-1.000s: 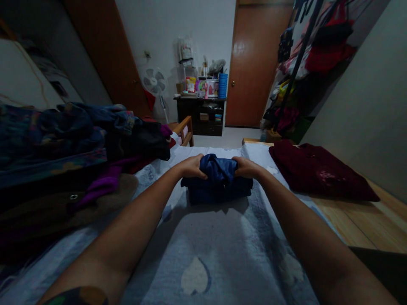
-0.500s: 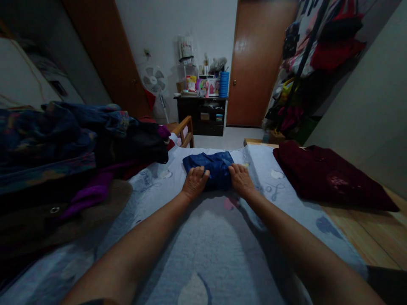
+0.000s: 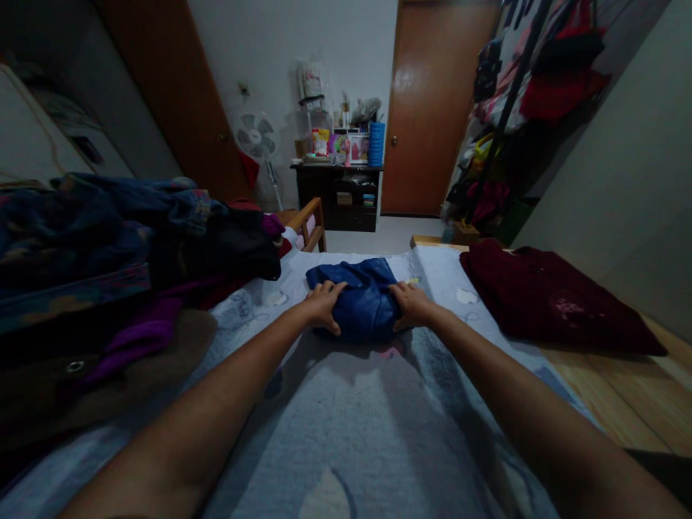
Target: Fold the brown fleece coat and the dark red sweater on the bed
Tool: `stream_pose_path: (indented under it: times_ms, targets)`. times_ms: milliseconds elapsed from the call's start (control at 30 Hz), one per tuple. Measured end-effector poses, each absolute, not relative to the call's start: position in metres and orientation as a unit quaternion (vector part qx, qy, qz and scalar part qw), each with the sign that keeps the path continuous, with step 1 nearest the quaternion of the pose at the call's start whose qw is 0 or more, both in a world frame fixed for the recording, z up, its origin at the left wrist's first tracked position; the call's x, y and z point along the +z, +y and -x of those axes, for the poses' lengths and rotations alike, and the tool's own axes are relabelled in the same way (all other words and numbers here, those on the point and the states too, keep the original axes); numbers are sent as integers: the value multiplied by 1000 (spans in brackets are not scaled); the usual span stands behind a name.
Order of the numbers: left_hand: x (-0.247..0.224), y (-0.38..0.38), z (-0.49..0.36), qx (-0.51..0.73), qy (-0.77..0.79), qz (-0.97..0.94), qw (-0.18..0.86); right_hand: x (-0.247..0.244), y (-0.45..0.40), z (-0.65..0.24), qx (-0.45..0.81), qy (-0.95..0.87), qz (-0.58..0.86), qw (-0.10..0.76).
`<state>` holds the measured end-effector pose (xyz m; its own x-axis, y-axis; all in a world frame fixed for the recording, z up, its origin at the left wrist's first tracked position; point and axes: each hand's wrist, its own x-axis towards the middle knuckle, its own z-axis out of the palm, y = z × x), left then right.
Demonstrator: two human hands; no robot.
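Observation:
A dark blue, slightly shiny folded garment (image 3: 366,306) lies bunched on the patterned bedsheet (image 3: 351,418), in front of me. My left hand (image 3: 324,304) grips its left side, thumb low and fingers over the top. On the opposite side, my right hand (image 3: 414,305) holds it the same way, thumb near the front edge. The bundle looks thick and rounded between both hands. Its underside is hidden, and I cannot tell what kind of garment it is.
A heap of clothes (image 3: 216,245) covers the left side. To the right lies a folded maroon garment (image 3: 562,303), partly over bare wooden boards (image 3: 605,382). Beyond the bed stand a wooden chair (image 3: 316,220), a white fan (image 3: 258,137) and a dark cabinet (image 3: 338,194).
The near part of the blue garment has come toward me and now bulges thicker. My hands have shifted from its top to its two sides, thumbs now lower. The view has turned slightly right.

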<state>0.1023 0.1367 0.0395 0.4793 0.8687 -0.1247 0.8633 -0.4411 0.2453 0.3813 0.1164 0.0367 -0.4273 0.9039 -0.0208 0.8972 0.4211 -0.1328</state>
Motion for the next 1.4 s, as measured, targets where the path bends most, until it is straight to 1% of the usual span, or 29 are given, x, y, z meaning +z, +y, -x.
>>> stream_pose_path:
  times_ms: [67,133,233,300,367,500,633,700,800,900,1000,1067,1133,1200,1333,1400]
  targets:
    - [32,140,-108,-33,513,-849,120,32,118,-378,23,-848,529,-7]
    - [24,139,-111,-55,486,-861,138,24,118,-376,11,-857,516,-8]
    - [13,129,-112,-13,465,-872,154,9,115,-377,61,-863,501,30]
    - [9,119,-113,37,474,-870,132,3,110,-379,79,-859,502,61]
    - [8,106,-113,73,487,-864,100,2,101,-381,67,-852,513,82]
    - [19,75,-111,102,496,-860,64,12,74,-380,65,-848,511,125]
    - [45,39,-101,96,478,-869,83,37,38,-380,132,-854,476,162]
    - [67,20,-95,94,458,-876,118,55,21,-380,195,-851,461,157]
    - [108,0,-84,63,429,-875,216,86,3,-383,315,-833,439,118]
    - [152,-4,-74,18,389,-865,316,109,-6,-386,483,-781,383,99]
    - [183,11,-68,0,351,-826,442,119,-5,-387,675,-671,287,110]
    - [190,29,-67,2,335,-772,540,118,2,-387,748,-598,246,147]
    - [184,52,-69,10,324,-718,616,114,14,-387,773,-550,243,202]
    - [169,76,-73,28,332,-680,653,106,31,-388,768,-517,288,245]
    - [132,118,-81,70,403,-630,660,87,69,-386,724,-457,436,275]
    - [117,134,-82,74,426,-625,650,79,84,-383,692,-466,471,287]
